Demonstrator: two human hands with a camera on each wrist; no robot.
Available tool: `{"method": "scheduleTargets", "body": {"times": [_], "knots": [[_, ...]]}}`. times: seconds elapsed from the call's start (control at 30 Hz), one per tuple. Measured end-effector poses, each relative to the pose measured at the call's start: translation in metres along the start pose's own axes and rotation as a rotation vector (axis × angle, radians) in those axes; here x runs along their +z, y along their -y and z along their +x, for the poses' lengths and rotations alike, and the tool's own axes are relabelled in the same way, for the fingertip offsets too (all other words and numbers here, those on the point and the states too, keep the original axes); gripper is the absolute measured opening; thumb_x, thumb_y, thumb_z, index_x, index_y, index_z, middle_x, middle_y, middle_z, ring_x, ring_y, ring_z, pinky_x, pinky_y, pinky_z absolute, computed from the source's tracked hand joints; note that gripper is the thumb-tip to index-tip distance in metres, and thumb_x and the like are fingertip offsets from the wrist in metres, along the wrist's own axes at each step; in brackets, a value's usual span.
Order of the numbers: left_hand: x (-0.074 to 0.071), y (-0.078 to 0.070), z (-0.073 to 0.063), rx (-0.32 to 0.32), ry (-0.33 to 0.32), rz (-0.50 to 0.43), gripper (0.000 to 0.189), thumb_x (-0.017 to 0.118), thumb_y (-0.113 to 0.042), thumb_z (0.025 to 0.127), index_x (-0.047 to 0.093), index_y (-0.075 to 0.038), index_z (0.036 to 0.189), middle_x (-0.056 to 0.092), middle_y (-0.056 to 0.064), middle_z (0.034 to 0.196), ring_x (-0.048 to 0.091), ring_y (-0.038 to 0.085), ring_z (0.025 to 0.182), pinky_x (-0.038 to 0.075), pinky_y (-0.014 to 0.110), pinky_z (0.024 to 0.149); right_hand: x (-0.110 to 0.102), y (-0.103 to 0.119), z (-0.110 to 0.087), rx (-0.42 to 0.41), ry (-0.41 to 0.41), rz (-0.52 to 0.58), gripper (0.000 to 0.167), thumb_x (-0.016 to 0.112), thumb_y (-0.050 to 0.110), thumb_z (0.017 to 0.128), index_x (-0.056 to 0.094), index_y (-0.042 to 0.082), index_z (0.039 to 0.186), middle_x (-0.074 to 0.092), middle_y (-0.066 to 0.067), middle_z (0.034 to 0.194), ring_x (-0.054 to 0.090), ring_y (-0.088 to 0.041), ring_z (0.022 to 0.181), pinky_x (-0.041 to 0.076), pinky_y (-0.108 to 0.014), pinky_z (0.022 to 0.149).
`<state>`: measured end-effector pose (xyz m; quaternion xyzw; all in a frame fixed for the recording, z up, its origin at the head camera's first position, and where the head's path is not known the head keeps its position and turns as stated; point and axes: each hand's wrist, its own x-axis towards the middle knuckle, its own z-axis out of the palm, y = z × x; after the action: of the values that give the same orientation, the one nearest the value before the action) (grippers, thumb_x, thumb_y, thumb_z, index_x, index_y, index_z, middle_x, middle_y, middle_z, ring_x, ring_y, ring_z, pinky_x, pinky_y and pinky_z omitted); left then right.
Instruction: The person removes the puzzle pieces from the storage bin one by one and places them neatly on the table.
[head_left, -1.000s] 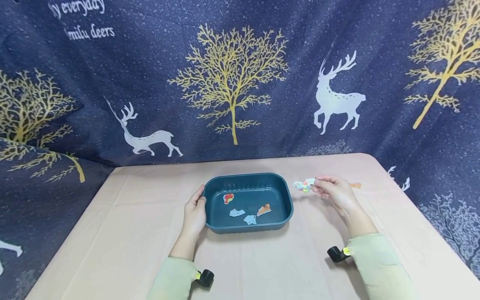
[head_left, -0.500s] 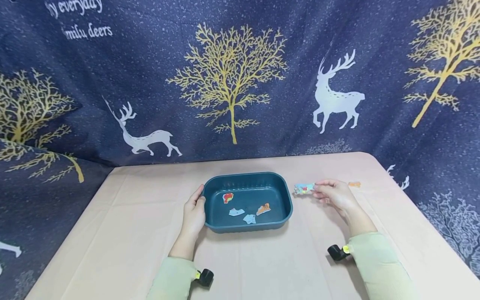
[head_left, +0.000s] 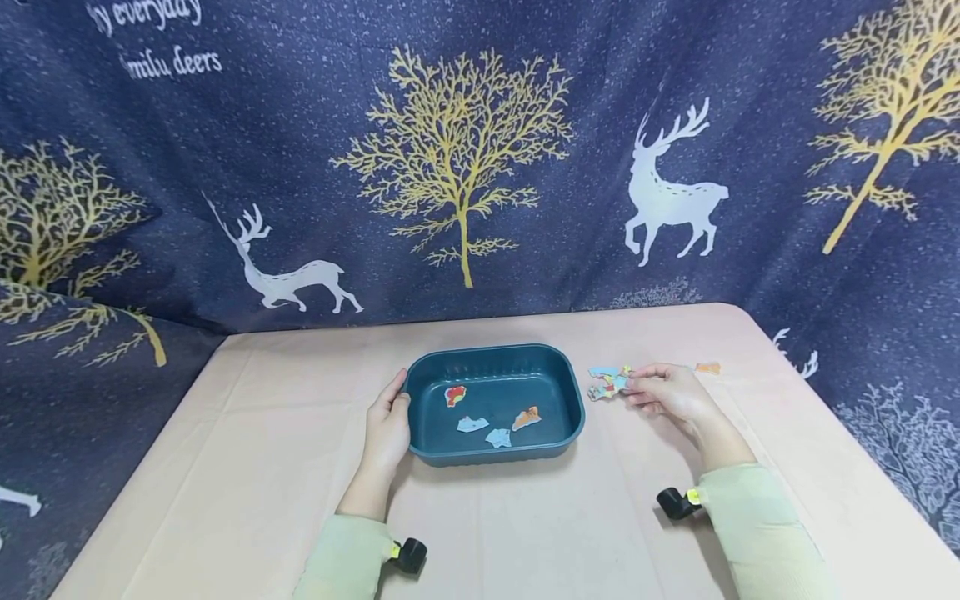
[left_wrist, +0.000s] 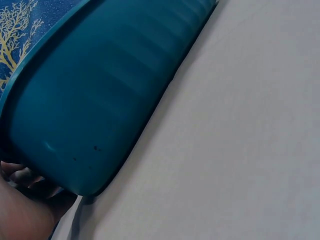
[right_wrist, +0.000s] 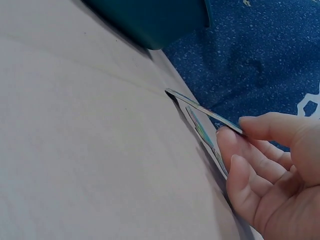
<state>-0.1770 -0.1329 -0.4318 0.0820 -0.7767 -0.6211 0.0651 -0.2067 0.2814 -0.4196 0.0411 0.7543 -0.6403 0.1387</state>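
Note:
In the head view my left hand (head_left: pixel 386 429) grips the left end of a dark teal plastic tub (head_left: pixel 491 457), thumb at the rim. Inside the tub lie a red-and-yellow piece (head_left: pixel 455 396), an orange piece (head_left: pixel 527 417) and two pale blue pieces, all flat and irregularly shaped. Beyond the tub's right end, my right hand (head_left: pixel 671 400) pinches a flat multicoloured piece (right_wrist: pixel 205 111) between thumb and finger. A second thin piece (right_wrist: pixel 201 129) shows just below it in the right wrist view; whether it is held or lies on the table I cannot tell.
Another orange piece (head_left: pixel 708 367) lies on the cloth-covered table (head_left: pixel 525 533), past the right hand. A dark blue curtain (head_left: pixel 555 250) with deer and trees hangs behind the table's back edge. Black wrist cameras stick out from both sleeves.
The multicoloured piece has turned in my right hand, and its outline now looks split into two parts. The left hand and the tub have stayed in place.

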Motion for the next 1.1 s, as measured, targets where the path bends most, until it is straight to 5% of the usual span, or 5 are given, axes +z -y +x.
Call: {"method": "scheduleTargets", "body": {"times": [0.6,0.83,1.1], "knots": [[-0.0006,-0.0009,-0.0008,0.003,0.003,-0.008,0.044,0.036,-0.010,0.100,0.039,-0.006,0.144,0.036,0.009,0.152,0.028,0.026,0.143,0.023,0.043,0.118,-0.0028,0.0003,-0.0037,-0.018,0.004,-0.043,0.034,0.061,0.013,0.088,0.055,-0.012,0.110,0.071,0.001,0.074,0.068,-0.008,0.067,0.058,-0.022,0.059],[-0.0005,-0.0003,0.0000,-0.004,0.006,-0.013,0.044,0.036,-0.010,0.100,0.039,-0.006,0.144,0.035,0.009,0.152,0.028,0.026,0.143,0.022,0.043,0.119,-0.0016,0.0019,-0.0020,0.027,-0.094,-0.142,0.043,0.054,0.016,0.093,0.049,-0.016,0.121,0.070,0.003,0.077,0.068,-0.006,0.067,0.058,-0.024,0.059],[-0.0002,-0.0002,-0.0011,0.016,-0.006,-0.014,0.044,0.037,-0.009,0.099,0.040,-0.005,0.143,0.037,0.011,0.150,0.029,0.027,0.142,0.024,0.044,0.118,-0.0032,0.0030,-0.0021,0.042,-0.114,-0.182,0.042,0.048,0.018,0.095,0.048,-0.015,0.122,0.070,0.005,0.078,0.067,-0.004,0.067,0.057,-0.022,0.058]]}}
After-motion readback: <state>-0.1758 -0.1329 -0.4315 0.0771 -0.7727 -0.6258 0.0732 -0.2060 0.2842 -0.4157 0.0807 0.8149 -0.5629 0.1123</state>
